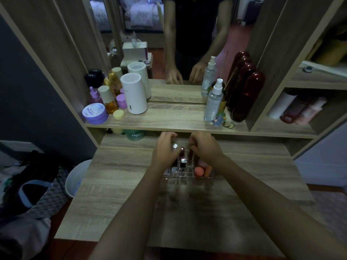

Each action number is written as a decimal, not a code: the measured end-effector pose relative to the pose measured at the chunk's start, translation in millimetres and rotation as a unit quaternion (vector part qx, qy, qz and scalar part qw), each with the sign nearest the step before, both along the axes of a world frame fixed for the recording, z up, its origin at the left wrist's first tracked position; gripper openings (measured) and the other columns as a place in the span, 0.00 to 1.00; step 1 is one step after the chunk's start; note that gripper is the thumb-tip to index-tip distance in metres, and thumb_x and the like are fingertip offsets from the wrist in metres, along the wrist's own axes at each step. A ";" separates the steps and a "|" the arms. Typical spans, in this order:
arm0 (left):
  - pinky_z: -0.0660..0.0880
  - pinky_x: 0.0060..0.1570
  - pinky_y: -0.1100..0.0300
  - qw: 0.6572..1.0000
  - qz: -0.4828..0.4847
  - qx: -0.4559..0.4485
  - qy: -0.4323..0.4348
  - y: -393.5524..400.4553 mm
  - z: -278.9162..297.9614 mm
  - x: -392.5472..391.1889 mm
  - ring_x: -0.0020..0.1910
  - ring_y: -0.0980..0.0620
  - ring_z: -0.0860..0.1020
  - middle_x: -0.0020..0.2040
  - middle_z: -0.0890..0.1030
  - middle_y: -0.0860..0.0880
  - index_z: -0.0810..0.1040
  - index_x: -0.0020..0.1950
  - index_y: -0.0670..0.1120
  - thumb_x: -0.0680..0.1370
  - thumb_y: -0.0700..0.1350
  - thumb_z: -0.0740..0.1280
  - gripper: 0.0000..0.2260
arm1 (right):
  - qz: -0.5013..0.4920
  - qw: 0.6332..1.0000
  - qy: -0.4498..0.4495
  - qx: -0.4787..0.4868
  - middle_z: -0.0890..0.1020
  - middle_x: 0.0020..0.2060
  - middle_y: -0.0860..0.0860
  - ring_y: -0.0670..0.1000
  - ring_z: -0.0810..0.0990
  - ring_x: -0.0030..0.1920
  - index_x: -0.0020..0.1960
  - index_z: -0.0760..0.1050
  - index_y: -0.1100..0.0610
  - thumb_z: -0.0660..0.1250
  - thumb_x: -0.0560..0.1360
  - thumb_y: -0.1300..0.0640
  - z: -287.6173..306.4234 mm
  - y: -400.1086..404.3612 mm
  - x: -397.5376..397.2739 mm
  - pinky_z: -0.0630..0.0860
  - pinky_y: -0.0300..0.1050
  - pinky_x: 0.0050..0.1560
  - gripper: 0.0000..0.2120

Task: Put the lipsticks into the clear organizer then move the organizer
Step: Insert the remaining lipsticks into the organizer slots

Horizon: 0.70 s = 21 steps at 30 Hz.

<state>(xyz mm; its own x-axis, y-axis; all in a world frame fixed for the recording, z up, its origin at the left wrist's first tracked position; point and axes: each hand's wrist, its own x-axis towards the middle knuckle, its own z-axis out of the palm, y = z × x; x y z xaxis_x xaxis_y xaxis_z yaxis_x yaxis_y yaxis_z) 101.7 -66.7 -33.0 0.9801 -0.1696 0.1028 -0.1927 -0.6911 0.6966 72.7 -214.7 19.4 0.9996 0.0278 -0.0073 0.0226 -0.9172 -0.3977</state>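
Here, one clear organizer (185, 173), mid-desk (120, 194), lipsticks (182, 156) standing upright in its cells. My left hand (165, 151) was curled round a silver-capped tube (174, 146) over the back row; my right hand (203, 147) was closed at the far edge, grip unclear. Risk, as I judged it: a nudged knuckle toppling neighbours, or the light tray tipping when lifted, spilling the pink sponge (199, 170).

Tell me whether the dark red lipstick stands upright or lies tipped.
Upright: the dark red lipstick stands vertically in a slot of the clear acrylic organizer, rounded cap upward.
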 end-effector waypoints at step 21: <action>0.79 0.52 0.51 0.988 -0.065 0.136 0.046 -13.2 -7.7 11.6 0.51 0.48 0.80 0.50 0.85 0.49 0.81 0.53 0.52 0.73 0.46 0.70 0.09 | -0.025 0.996 0.091 -0.006 0.84 0.50 0.59 0.58 0.81 0.52 0.53 0.81 0.61 0.63 0.77 0.62 -14.6 0.0 3.5 0.78 0.50 0.52 0.09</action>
<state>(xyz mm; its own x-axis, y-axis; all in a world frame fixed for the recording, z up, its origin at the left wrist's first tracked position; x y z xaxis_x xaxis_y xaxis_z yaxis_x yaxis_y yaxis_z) 113.2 -79.8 -40.7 0.9516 -0.3028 -0.0525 -0.2357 -0.8288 0.5075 76.2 -214.7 4.9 0.9818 -0.0238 -0.1885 -0.0952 -0.9202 -0.3797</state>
